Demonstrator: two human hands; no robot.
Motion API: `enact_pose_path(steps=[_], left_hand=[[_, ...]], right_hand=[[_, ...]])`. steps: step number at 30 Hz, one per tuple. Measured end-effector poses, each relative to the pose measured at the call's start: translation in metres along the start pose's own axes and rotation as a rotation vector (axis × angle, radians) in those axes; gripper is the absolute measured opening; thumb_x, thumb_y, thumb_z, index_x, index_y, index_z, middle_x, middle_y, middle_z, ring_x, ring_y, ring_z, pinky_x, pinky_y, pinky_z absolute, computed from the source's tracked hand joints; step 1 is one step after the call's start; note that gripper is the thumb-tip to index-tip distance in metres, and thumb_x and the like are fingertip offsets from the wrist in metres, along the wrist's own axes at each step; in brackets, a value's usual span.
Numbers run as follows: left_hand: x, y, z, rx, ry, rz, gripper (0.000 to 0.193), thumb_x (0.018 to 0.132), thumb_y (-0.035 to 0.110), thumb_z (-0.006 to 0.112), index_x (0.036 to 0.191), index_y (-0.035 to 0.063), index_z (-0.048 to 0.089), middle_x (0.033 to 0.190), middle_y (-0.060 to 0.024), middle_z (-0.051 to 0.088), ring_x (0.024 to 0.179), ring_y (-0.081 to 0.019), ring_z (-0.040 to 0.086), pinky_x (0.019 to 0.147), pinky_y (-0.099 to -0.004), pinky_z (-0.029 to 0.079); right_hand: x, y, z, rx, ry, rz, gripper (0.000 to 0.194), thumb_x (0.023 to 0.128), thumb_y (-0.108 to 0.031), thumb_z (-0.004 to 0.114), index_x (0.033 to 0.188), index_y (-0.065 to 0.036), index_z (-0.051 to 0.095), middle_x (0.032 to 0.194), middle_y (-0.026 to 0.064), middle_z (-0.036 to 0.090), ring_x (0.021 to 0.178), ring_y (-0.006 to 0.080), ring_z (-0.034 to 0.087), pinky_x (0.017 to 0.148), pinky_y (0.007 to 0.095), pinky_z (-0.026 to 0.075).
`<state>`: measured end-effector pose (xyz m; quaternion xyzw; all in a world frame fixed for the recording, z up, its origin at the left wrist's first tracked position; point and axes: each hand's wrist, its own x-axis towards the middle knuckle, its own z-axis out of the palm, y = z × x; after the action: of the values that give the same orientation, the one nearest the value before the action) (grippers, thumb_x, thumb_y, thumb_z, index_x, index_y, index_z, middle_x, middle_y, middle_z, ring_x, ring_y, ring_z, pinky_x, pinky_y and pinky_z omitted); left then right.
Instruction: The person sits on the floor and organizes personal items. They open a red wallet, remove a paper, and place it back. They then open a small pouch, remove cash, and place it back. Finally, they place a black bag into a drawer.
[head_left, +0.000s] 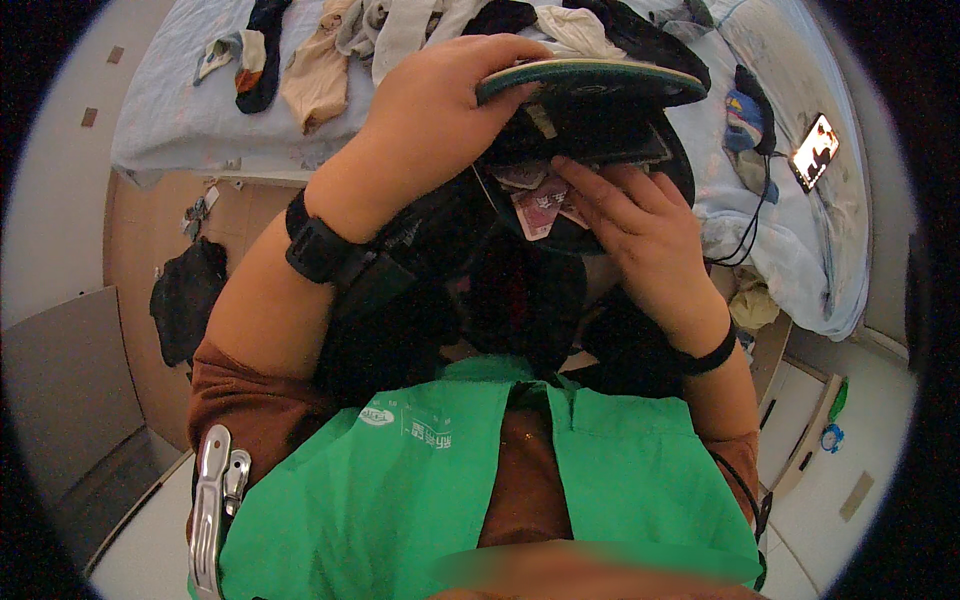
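Observation:
My left hand (450, 101) grips the rim of the raised lid (600, 81) of a dark rounded case, its thumb below the edge and fingers on top. The lid is dark green with a pale edge. Inside the case, several pink printed papers (540, 210) lie in a loose heap under a dark inner flap (585, 142). My right hand (637, 214) rests over the case's near right side, with fingers reaching in at the flap and papers. Some of its fingertips are hidden, so its hold is unclear.
Socks (322, 67) lie scattered over the light blue bedcover (180, 127). A lit phone (815, 152) sits at the bed's right, beside a black cord (754, 217). Dark cloth (191, 300) lies on the floor at left. A metal clip (210, 510) hangs at my left side.

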<state>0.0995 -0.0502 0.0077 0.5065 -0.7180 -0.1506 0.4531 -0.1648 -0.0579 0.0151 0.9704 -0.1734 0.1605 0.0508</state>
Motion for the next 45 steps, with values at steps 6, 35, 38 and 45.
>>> enact_pose_path(steps=[6, 35, 38, 45], left_hand=[[-0.001, -0.001, 0.001, 0.012, -0.001, -0.021, 0.028, 0.096, 0.021, 0.071, 0.122, 0.0135, 0.072, 0.109, -0.0162, 0.074, 0.101, -0.0401, 0.070, 0.082, -0.0457, 0.057], [-0.003, -0.006, 0.009, 0.184, -0.008, -0.087, 0.045, 0.089, 0.018, 0.080, 0.133, 0.0094, 0.069, 0.118, -0.0169, 0.074, 0.110, -0.0378, 0.071, 0.094, -0.0418, 0.057], [-0.004, -0.007, 0.010, 0.184, 0.006, -0.071, 0.045, 0.089, 0.018, 0.080, 0.132, 0.0089, 0.069, 0.117, -0.0167, 0.075, 0.109, -0.0372, 0.072, 0.093, -0.0415, 0.057], [-0.006, -0.005, 0.009, 0.171, 0.012, -0.088, 0.042, 0.090, 0.018, 0.080, 0.129, 0.0079, 0.070, 0.114, -0.0161, 0.076, 0.105, -0.0336, 0.073, 0.092, -0.0405, 0.057]], right_hand=[[-0.005, -0.006, 0.000, -0.041, -0.082, 0.054, 0.034, 0.085, -0.014, 0.063, 0.117, -0.005, 0.071, 0.148, 0.0065, 0.062, 0.115, 0.0264, 0.064, 0.094, 0.0396, 0.051], [0.000, -0.005, -0.002, 0.070, -0.019, 0.157, 0.053, 0.071, -0.008, 0.072, 0.123, -0.005, 0.067, 0.139, 0.0149, 0.061, 0.124, 0.0363, 0.060, 0.102, 0.0447, 0.049], [0.001, -0.008, 0.001, 0.007, -0.033, 0.151, 0.049, 0.073, -0.007, 0.070, 0.122, -0.005, 0.068, 0.142, 0.0163, 0.060, 0.128, 0.0362, 0.059, 0.104, 0.0478, 0.048], [0.001, -0.006, 0.007, 0.030, -0.161, 0.160, 0.065, 0.069, -0.007, 0.076, 0.133, -0.005, 0.062, 0.148, 0.0162, 0.057, 0.135, 0.0374, 0.055, 0.111, 0.0491, 0.045]])
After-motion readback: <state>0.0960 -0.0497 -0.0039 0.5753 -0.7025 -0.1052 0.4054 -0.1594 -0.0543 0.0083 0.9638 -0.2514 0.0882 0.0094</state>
